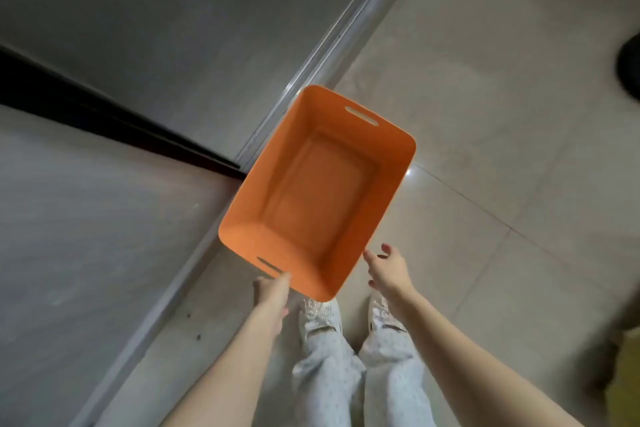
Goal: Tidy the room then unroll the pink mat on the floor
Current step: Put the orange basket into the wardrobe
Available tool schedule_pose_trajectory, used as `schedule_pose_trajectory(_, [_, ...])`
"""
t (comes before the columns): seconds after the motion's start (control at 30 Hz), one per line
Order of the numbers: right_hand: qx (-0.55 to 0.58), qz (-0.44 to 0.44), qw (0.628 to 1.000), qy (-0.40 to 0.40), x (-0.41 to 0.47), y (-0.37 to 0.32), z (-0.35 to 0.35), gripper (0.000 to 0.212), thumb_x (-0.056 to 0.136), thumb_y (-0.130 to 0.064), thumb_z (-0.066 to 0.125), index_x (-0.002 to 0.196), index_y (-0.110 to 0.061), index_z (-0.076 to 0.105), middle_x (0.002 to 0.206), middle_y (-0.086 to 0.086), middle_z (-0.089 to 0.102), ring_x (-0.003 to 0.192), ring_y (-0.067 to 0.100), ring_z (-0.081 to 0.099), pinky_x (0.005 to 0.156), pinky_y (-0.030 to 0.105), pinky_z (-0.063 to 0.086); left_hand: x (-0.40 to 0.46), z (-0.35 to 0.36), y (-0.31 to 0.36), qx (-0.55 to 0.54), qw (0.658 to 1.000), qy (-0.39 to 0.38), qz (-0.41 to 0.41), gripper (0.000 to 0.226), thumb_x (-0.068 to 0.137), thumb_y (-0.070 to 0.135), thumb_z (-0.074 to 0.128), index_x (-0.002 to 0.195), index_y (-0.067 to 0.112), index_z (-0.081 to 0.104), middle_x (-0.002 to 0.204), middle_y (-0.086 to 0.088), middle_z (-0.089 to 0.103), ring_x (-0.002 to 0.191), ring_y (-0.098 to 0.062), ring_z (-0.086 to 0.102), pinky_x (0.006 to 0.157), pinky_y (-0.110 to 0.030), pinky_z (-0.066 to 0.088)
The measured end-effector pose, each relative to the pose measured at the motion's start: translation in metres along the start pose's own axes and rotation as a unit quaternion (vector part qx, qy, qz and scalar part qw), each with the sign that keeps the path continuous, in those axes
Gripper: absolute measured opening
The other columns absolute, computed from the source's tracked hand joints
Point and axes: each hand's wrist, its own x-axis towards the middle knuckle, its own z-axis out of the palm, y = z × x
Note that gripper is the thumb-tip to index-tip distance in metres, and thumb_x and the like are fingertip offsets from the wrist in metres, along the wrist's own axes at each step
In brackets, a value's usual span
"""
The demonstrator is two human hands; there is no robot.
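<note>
An empty orange plastic bin (318,191) with slot handles at both short ends is in the middle of the view, above the tiled floor. My left hand (272,291) touches its near rim by the near handle slot; whether it grips is unclear. My right hand (389,270) is open, fingers spread, just beside the bin's near right corner without holding it. The pink mat is not in view.
A metal sliding-door track (332,45) runs diagonally from top right to bottom left, with a grey glass panel (156,28) behind it. My feet in white shoes (320,315) stand just below the bin. A dark round object (628,70) sits at the right edge.
</note>
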Motion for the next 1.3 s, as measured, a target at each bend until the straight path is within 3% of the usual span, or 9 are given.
schedule_pose_trajectory(0.13, [-0.007, 0.002, 1.000, -0.008, 0.062, 0.001, 0.014, 0.056, 0.095, -0.031, 0.047, 0.143, -0.011, 0.027, 0.134, 0.015, 0.051, 0.119, 0.034, 0.054, 0.101, 0.047, 0.047, 0.060, 0.016, 0.009, -0.120, 0.992, 0.036, -0.005, 0.008, 0.090, 0.004, 0.049, 0.095, 0.009, 0.053, 0.067, -0.011, 0.053, 0.055, -0.023, 0.052, 0.049, -0.025, 0.048])
schedule_pose_trajectory(0.2, [-0.008, 0.003, 1.000, -0.019, 0.077, 0.001, 0.020, 0.042, 0.097, -0.027, 0.044, 0.135, -0.011, 0.037, 0.124, 0.015, 0.057, 0.113, 0.036, 0.059, 0.092, 0.046, 0.052, 0.081, 0.015, 0.005, -0.127, 0.990, 0.068, -0.007, 0.022, 0.088, -0.005, 0.043, 0.078, 0.013, 0.050, 0.049, -0.010, 0.050, 0.036, -0.020, 0.052, 0.032, -0.016, 0.043])
schedule_pose_trajectory(0.37, [-0.010, 0.028, 0.999, 0.045, 0.084, -0.002, 0.019, 0.035, 0.095, -0.009, 0.032, 0.124, -0.006, 0.051, 0.119, 0.019, 0.062, 0.102, 0.037, 0.063, 0.087, 0.046, 0.056, 0.070, 0.016, 0.008, -0.093, 0.992, 0.087, 0.014, 0.024, 0.082, -0.009, 0.040, 0.071, 0.007, 0.054, 0.042, -0.007, 0.057, 0.041, -0.022, 0.054, 0.044, -0.023, 0.050])
schedule_pose_trajectory(0.47, [0.009, 0.036, 0.999, 0.040, 0.051, -0.019, -0.001, 0.035, 0.096, -0.008, 0.029, 0.123, -0.006, 0.052, 0.120, 0.016, 0.062, 0.097, 0.033, 0.064, 0.076, 0.038, 0.056, 0.025, 0.008, 0.026, -0.085, 0.991, 0.096, 0.045, 0.017, 0.081, -0.005, 0.044, 0.074, 0.004, 0.057, 0.074, -0.017, 0.061, 0.064, -0.030, 0.059, 0.056, -0.033, 0.049])
schedule_pose_trajectory(0.67, [0.018, 0.028, 0.997, 0.069, -0.034, -0.061, -0.059, 0.033, 0.086, 0.002, 0.032, 0.103, 0.006, 0.060, 0.101, 0.020, 0.067, 0.073, 0.028, 0.065, 0.073, 0.037, 0.059, -0.090, -0.008, 0.077, -0.041, 0.993, 0.045, 0.102, 0.026, 0.079, -0.006, 0.035, 0.061, 0.004, 0.050, 0.055, -0.012, 0.052, 0.044, -0.025, 0.049, 0.042, -0.024, 0.045])
schedule_pose_trajectory(0.87, [-0.028, -0.123, 0.982, 0.141, -0.178, -0.161, -0.129, 0.038, 0.084, -0.008, 0.038, 0.121, -0.008, 0.048, 0.103, 0.015, 0.064, 0.095, 0.035, 0.062, 0.090, 0.048, 0.053, -0.238, -0.047, 0.163, -0.044, 0.986, 0.007, 0.160, 0.023, 0.080, -0.008, 0.031, 0.074, 0.007, 0.048, 0.063, -0.008, 0.050, 0.044, -0.021, 0.042, 0.028, -0.015, 0.034])
schedule_pose_trajectory(1.03, [-0.126, -0.237, 0.922, 0.280, -0.251, -0.232, -0.194, 0.066, 0.084, -0.013, 0.047, 0.144, -0.008, 0.021, 0.144, 0.018, 0.039, 0.130, 0.040, 0.038, 0.102, 0.048, 0.038, -0.329, -0.088, 0.230, -0.033, 0.977, 0.015, 0.211, 0.020, 0.083, -0.006, 0.032, 0.088, 0.000, 0.050, 0.065, -0.009, 0.048, 0.051, -0.023, 0.047, 0.044, -0.027, 0.038])
schedule_pose_trajectory(1.13, [-0.201, -0.252, 0.880, 0.348, -0.282, -0.275, -0.229, 0.075, 0.088, -0.021, 0.052, 0.148, -0.005, 0.010, 0.155, 0.016, 0.020, 0.143, 0.033, 0.021, 0.112, 0.050, 0.025, -0.371, -0.113, 0.276, -0.033, 0.964, 0.034, 0.263, 0.030, 0.085, -0.003, 0.036, 0.112, -0.004, 0.048, 0.099, -0.017, 0.057, 0.093, -0.037, 0.062, 0.074, -0.043, 0.054])
schedule_pose_trajectory(1.3, [-0.187, -0.219, 0.891, 0.351, -0.286, -0.307, -0.277, 0.080, 0.087, -0.029, 0.057, 0.148, -0.005, 0.010, 0.155, 0.016, 0.022, 0.142, 0.033, 0.024, 0.111, 0.055, 0.023, -0.422, -0.118, 0.331, -0.035, 0.935, 0.122, 0.332, 0.032, 0.092, 0.012, 0.048, 0.116, -0.008, 0.052, 0.116, -0.024, 0.060, 0.107, -0.038, 0.059, 0.091, -0.040, 0.046])
